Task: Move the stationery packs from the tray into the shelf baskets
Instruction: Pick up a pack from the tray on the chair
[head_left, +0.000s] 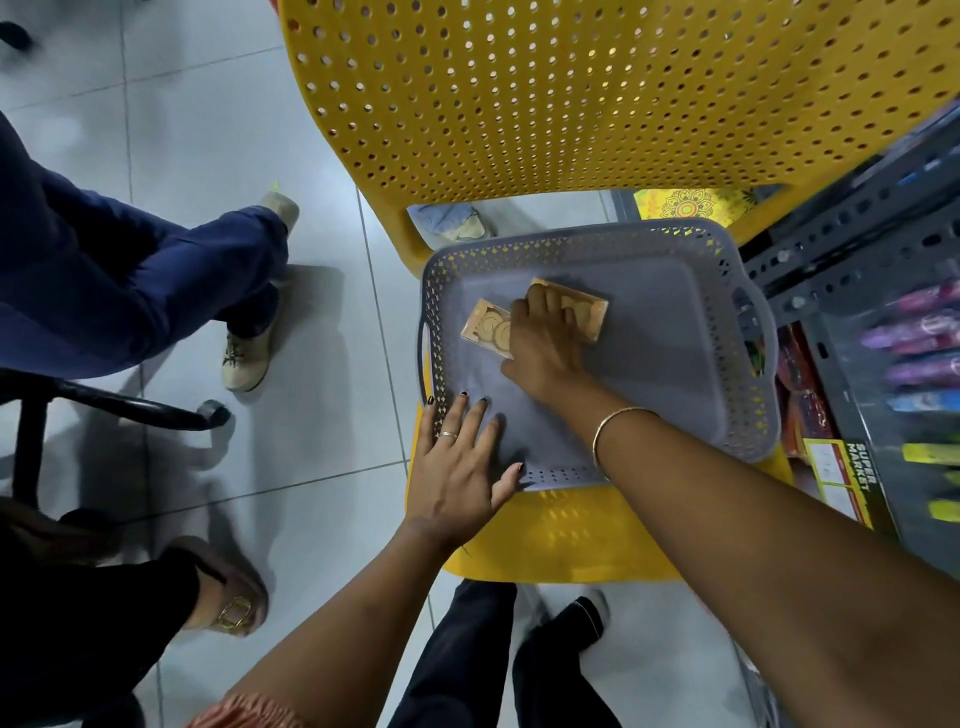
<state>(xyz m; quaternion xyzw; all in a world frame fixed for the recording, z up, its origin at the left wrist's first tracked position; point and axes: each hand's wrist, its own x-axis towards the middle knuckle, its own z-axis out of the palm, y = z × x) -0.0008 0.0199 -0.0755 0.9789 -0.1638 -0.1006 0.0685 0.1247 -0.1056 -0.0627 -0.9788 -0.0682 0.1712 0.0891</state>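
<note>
While two packs (488, 330) are lying in the tray (675, 395), they're being covered by the right hand (545, 338), grip not closed yet; tray's being steadied flat-palmed by the left hand (457, 467). One could get dropped if both are grabbed together.

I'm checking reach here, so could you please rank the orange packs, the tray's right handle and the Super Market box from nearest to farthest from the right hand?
1. Orange packs: under the right hand, inside the tray.
2. Tray's right handle: further right, at the rim.
3. Super Market box: farthest, lower right on the shelf.
</note>
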